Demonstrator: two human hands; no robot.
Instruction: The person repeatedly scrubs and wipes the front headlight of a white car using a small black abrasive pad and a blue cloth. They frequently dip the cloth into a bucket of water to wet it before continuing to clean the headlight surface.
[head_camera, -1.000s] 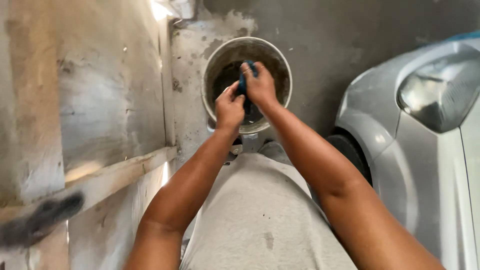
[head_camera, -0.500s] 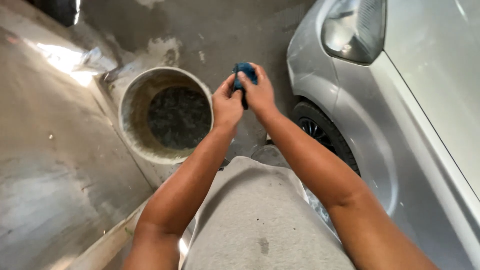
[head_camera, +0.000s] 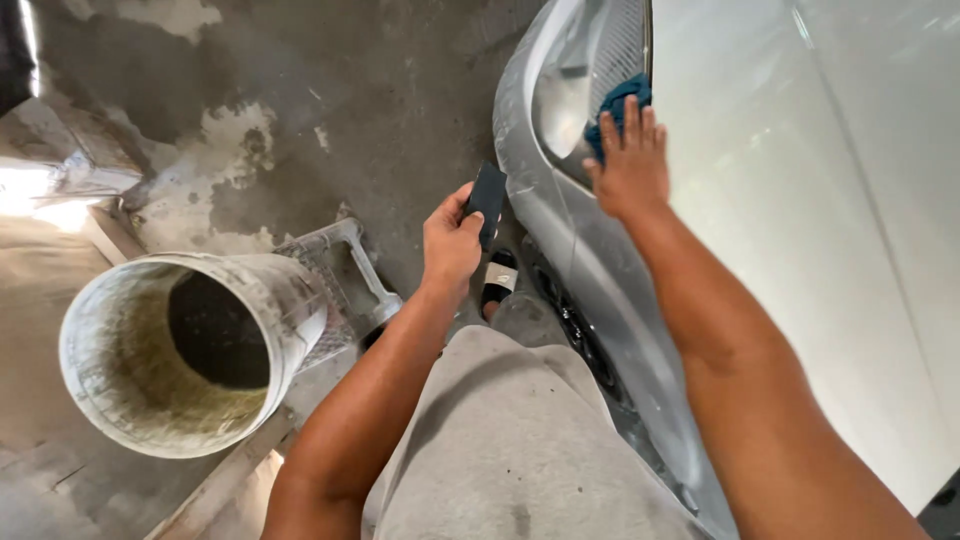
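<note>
My right hand presses flat, fingers spread, on the blue cloth over the car headlight. Left hand pinches a dark block beside the headlight; it could slip and scratch paint.

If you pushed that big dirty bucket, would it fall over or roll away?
The bucket looks wide and holds dark water, so it would probably feel heavy and slide rather than tip. Being round, it might roll if knocked onto its side. Its grimy wall may feel gritty, not slippery.
</note>
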